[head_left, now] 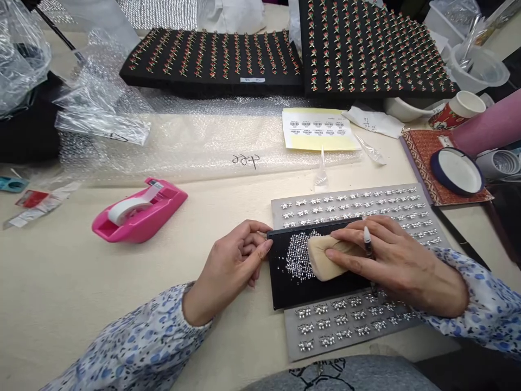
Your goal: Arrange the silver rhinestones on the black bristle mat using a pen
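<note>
Head view: flat brush (pixel 329 258), bristles leftward

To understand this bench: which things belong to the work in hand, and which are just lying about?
In the work: left hand gripping a black board with loose tiny silver pieces; right hand pressing a flat beige brush.
Lying about: pink tape dispenser; bubble wrap; barcode label sheet.

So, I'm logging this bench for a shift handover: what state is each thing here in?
Left hand: gripping the black tray's edge.
Right hand: holding flat brush and white-capped pen.
Flat brush: bristles down on the tray, against the stones.
Black tray: lying across the grey sheet.
Loose clear stones: heaped in a patch on the tray.
Grey sheet: set with rows of sparkling pieces.
Pink tape dispenser: loaded with white tape.
</note>
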The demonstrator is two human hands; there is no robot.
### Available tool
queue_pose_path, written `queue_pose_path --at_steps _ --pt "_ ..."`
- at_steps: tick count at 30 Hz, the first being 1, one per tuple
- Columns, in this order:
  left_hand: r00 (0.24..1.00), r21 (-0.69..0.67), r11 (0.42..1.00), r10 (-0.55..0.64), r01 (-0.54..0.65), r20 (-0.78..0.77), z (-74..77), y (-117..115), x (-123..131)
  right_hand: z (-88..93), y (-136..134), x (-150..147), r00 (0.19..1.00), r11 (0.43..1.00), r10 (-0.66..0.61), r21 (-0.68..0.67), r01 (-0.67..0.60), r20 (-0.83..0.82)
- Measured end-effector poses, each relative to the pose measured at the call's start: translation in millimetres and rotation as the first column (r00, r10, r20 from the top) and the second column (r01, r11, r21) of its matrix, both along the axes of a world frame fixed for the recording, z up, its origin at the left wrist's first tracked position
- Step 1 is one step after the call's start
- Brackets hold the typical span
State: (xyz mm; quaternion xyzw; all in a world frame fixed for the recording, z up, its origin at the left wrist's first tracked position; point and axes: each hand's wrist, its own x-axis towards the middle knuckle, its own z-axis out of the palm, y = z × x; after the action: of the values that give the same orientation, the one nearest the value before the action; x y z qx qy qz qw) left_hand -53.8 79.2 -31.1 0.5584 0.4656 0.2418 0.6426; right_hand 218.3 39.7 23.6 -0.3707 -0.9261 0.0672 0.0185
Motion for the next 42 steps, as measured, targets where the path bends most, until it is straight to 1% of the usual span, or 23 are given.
queue_pose_path --at_steps 5,8,10,12,17,20,23,29,32,35,38,40,42 --pt "1.0 0.008 1.0 -0.002 0.002 -0.003 -0.4 -0.3 -0.4 6.3 -4.5 21.0 1.0 1.0 -0.025 -0.013 0.025 0.016" --pt "1.0 0.006 1.0 -0.003 0.003 -0.004 0.3 -0.3 0.2 10.4 -2.9 21.1 0.997 0.997 -0.065 -0.035 0.064 -0.03" --pt "1.0 0.004 1.0 -0.004 0.004 -0.007 0.9 0.0 0.8 10.8 0.4 12.9 0.995 0.997 -0.072 -0.039 0.069 -0.068" --pt "1.0 0.004 1.0 -0.005 0.005 -0.008 1.3 0.3 1.1 8.9 5.1 -0.2 0.995 0.999 -0.047 -0.029 0.044 -0.089" --pt "1.0 0.002 1.0 -0.003 0.003 -0.003 2.0 -0.5 0.8 0.7 17.1 -32.7 0.997 0.997 0.065 -0.049 -0.067 -0.035" --pt "1.0 0.0 1.0 0.001 -0.001 -0.003 2.9 -1.1 0.7 -0.9 19.5 -37.5 0.996 0.995 0.085 -0.045 -0.086 -0.028" --pt "1.0 -0.005 1.0 0.001 -0.001 0.006 2.8 -1.4 0.2 0.6 16.4 -29.5 0.997 0.995 0.078 -0.064 -0.076 0.022" --pt "1.0 0.001 1.0 -0.005 0.005 0.0 0.7 -0.4 -2.1 6.9 5.1 1.8 0.997 0.998 0.03 -0.048 -0.026 0.078" --pt "1.0 0.005 1.0 -0.008 0.008 -0.003 0.3 0.1 -2.0 10.2 2.2 16.0 0.998 0.999 0.005 -0.039 -0.003 0.069" --pt "1.0 0.011 1.0 -0.005 0.005 -0.004 0.4 0.0 -1.1 12.5 2.7 21.2 0.999 0.998 -0.032 -0.046 0.033 0.024" --pt "1.0 0.016 1.0 0.001 -0.001 -0.004 1.1 -0.3 -0.3 11.9 6.6 10.9 0.998 0.998 -0.04 -0.05 0.037 -0.047" --pt "1.0 0.014 1.0 0.001 -0.001 -0.001 1.7 -0.4 0.0 10.1 10.6 -2.9 0.998 0.998 0.005 -0.055 -0.008 -0.06" --pt "1.0 0.011 1.0 0.0 0.0 0.003 1.9 -0.5 0.2 7.9 14.6 -17.8 0.998 0.995 0.062 -0.078 -0.064 -0.018"
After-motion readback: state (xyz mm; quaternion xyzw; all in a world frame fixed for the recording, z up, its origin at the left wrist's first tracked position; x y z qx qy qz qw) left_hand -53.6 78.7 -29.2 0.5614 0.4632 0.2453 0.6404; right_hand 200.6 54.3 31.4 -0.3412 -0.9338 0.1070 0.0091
